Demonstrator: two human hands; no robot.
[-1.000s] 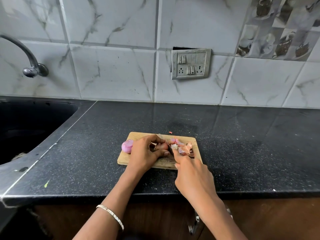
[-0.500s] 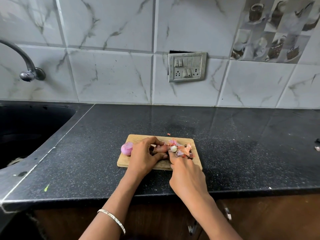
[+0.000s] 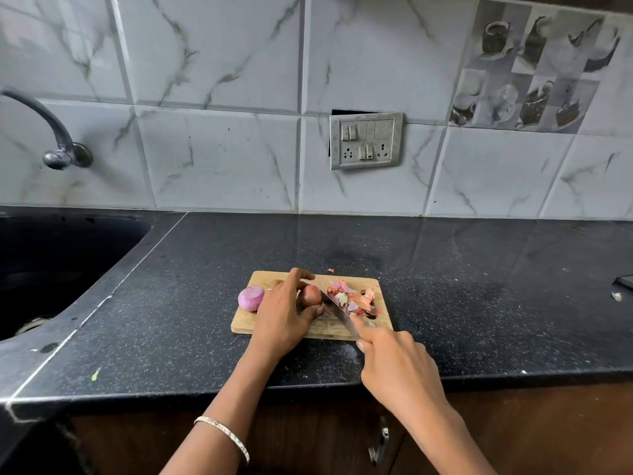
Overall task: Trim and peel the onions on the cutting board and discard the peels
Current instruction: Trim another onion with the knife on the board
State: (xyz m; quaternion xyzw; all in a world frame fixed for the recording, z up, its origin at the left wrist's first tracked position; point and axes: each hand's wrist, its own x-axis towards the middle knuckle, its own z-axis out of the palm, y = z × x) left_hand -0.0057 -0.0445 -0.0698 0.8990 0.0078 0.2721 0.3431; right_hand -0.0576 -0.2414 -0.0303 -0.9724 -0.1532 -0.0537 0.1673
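Note:
A small wooden cutting board [image 3: 329,332] lies on the black counter. My left hand [image 3: 282,317] grips a brown unpeeled onion [image 3: 311,295] on the board between fingers and thumb. My right hand [image 3: 394,365] grips a knife [image 3: 337,310], index finger along the blade's back, and the blade rests against the right end of the onion. A peeled pink onion [image 3: 251,298] sits at the board's left edge. A heap of peels and trimmings [image 3: 352,298] lies on the right part of the board.
The black sink [image 3: 51,269] with a tap [image 3: 51,132] is at the left. A tiled wall with a switch plate [image 3: 365,140] stands behind. A dark object [image 3: 625,282] lies at the counter's right edge. The counter's front edge runs just below my hands.
My right hand has pulled back toward the counter edge, so the knife blade shows. The brown onion shows more clearly in my left hand's grip.

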